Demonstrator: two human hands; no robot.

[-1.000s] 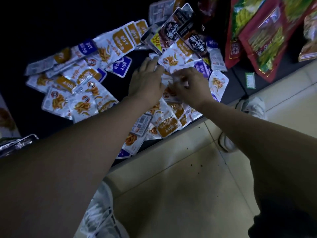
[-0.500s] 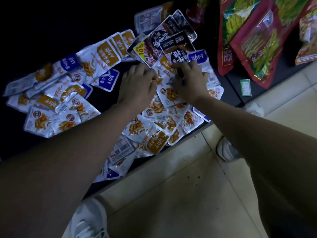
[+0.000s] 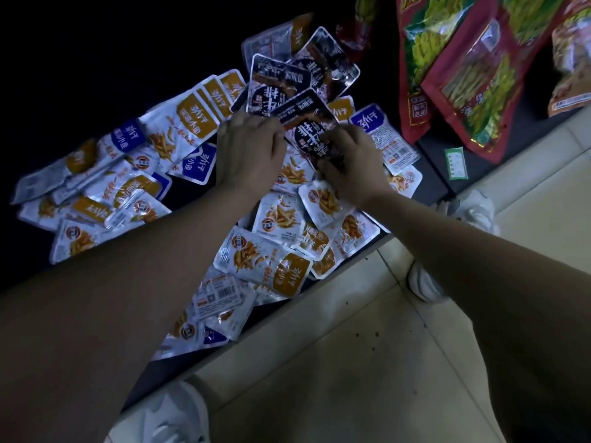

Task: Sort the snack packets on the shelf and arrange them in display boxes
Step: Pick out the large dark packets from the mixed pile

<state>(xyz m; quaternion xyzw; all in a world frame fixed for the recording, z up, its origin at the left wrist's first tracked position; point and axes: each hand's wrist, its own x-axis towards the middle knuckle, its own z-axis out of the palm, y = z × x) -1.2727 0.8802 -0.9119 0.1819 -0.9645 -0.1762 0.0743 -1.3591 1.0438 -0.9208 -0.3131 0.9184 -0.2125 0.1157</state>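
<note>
Dark packet (image 3: 308, 129), long axis diagonal, upper-left to lower-right

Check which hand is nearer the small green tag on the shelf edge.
Right. The right hand grips the dark packet, left of the green tag; the left hand sits farther left, across that packet.
</note>
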